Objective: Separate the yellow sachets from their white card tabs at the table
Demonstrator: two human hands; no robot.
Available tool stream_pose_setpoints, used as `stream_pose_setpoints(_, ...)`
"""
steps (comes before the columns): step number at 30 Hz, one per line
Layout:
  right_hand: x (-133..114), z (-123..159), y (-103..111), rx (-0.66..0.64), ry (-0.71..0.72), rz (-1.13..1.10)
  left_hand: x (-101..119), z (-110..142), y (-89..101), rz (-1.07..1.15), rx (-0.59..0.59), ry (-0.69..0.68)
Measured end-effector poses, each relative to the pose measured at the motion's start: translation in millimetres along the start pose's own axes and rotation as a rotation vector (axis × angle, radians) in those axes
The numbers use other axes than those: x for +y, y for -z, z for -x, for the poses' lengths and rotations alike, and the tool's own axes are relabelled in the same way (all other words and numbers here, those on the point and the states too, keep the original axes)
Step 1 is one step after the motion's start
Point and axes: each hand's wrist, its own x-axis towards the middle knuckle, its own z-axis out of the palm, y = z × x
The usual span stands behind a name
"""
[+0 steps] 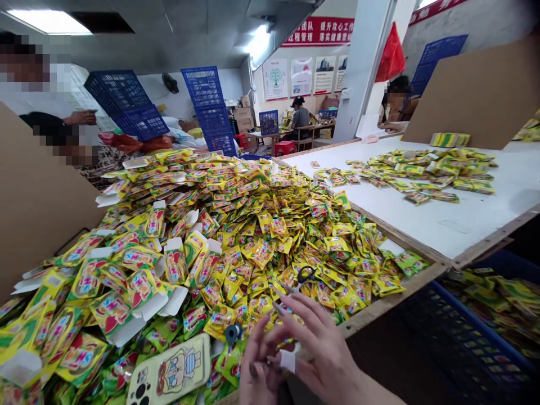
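Note:
My right hand (317, 340) is at the lower middle, its fingers stretched and apart. A white strip of tape (287, 361) is wrapped around its thumb. My left hand (254, 360) is just beside it, fingers curled in close to the tip of that thumb; what lies between them is hidden. Beyond my right fingertips, black-handled scissors (305, 274) lie on the heap of small yellow candy packets (261, 253). To the left of my left hand is a small dark spool (233, 333). A phone in a yellow cartoon case (172, 371) rests on green packets.
Open-flapped candy boxes (143, 287) cover the left side. A wooden table edge (392, 304) borders the heap. More packs (434, 169) lie on the white table (439, 219). A blue crate (472, 326) stands low right. People are at the left, back and right.

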Motion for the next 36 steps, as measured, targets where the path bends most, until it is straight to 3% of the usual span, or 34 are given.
stream_pose_setpoints(2,6,-2,8,-0.045,0.227,0.315,10,-5,9.6,0.003,0.026,-0.045)
stream_pose_setpoints(5,11,-4,16,-0.058,0.325,0.480,32,-10,30.4,-0.266,0.092,-0.219)
stream_pose_setpoints(7,16,-3,16,-0.032,0.303,0.447,49,-12,46.3,-0.519,0.196,-0.329)
stream_pose_setpoints(10,26,0,11,0.010,0.151,0.305,72,-16,67.2,-0.918,0.272,-0.369)
stream_pose_setpoints(14,33,6,0,-0.062,-0.013,0.137,82,-20,84.0,-1.469,0.055,-0.432)
stream_pose_setpoints(16,32,9,-6,-0.099,-0.050,0.086,78,-20,89.3,-1.641,-0.065,-0.435)
stream_pose_setpoints(19,25,10,-12,-0.138,-0.114,0.015,71,-20,94.2,-1.812,-0.139,-0.373)
stream_pose_setpoints(25,12,8,-27,-0.185,-0.185,-0.082,64,-30,92.6,-1.908,-0.228,-0.335)
stream_pose_setpoints(29,9,5,-30,-0.211,-0.193,-0.060,70,-36,90.1,-1.831,-0.282,-0.288)
stream_pose_setpoints(36,1,-13,-25,-0.317,0.044,0.073,83,-27,77.3,-1.499,-0.323,-0.224)
